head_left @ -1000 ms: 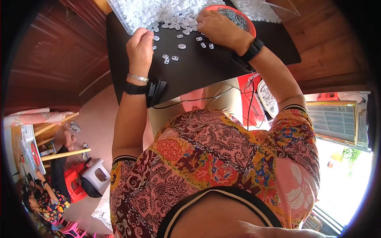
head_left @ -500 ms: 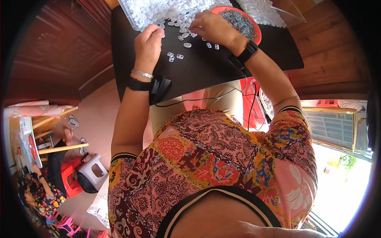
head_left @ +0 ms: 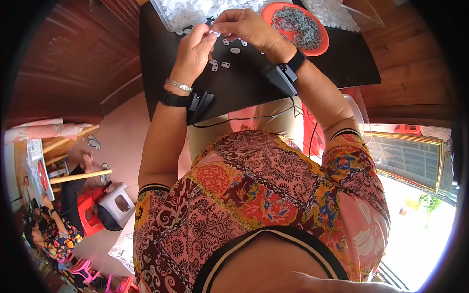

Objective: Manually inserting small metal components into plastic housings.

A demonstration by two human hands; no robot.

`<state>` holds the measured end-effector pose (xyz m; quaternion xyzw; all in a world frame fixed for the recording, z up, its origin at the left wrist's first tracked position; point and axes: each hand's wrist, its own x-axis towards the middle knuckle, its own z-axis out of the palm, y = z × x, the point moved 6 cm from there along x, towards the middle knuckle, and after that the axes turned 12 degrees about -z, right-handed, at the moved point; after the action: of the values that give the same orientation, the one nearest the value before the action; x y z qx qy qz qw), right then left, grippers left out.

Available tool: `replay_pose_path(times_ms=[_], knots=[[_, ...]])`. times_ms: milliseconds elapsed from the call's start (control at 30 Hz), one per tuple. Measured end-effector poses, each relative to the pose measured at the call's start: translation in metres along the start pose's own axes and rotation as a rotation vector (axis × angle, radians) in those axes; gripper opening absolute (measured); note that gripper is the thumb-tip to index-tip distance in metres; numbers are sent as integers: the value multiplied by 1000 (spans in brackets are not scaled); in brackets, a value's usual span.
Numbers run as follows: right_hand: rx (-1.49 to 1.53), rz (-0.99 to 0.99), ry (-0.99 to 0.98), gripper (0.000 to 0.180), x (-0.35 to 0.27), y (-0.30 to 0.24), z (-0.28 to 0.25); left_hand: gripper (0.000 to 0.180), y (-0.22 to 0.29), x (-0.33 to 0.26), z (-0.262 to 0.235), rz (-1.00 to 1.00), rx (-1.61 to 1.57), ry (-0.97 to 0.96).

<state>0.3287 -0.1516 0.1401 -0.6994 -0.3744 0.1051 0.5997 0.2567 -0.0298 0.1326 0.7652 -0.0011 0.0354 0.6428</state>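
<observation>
My left hand [head_left: 195, 52] is closed in a pinch, with a small white plastic piece [head_left: 215, 33] at its fingertips. My right hand [head_left: 248, 30] meets it from the right, its thumb and fingers pinched together at the same piece; whatever they grip is too small to make out. Both hands are over the dark table [head_left: 254, 83]. Below them lie a loose white oval piece with two holes [head_left: 235, 50] and a little cluster of similar pieces [head_left: 214, 65]. More of them are partly hidden behind my right hand.
A clear tray [head_left: 167, 24] heaped with white pieces stands at the far left of the table. An orange-red dish [head_left: 318, 51] holds many small grey metal parts [head_left: 305, 30]. Black cable [head_left: 244, 118] crosses my lap. Another person [head_left: 61, 234] sits at lower left near stools.
My right hand has moved left from the loose pieces near the dish to my left hand. The left hand has shifted slightly right, and their fingertips now meet at the white piece.
</observation>
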Motion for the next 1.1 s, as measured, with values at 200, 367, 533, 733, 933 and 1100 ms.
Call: replay_pose_path(times_ms=[200,367,533,733,933,1100], knots=[[11,173,69,21,-10,-43,2,14,-2,-1,-5,-1,8,-16],[-39,53,115,24,-8,-27,-21,17,0,-1,-5,7,-19,45],[79,54,98,25,-12,-7,-20,20,-8,2,-10,-68,-33,45],[164,18,117,22,-18,-5,-13,23,-5,1,-4,-63,29,20],[81,-61,32,19,-20,-16,1,25,-6,-1,-3,-80,-123,-49],[-65,-151,59,19,-23,-32,5,22,-2,-3,-2,-63,-189,-81]])
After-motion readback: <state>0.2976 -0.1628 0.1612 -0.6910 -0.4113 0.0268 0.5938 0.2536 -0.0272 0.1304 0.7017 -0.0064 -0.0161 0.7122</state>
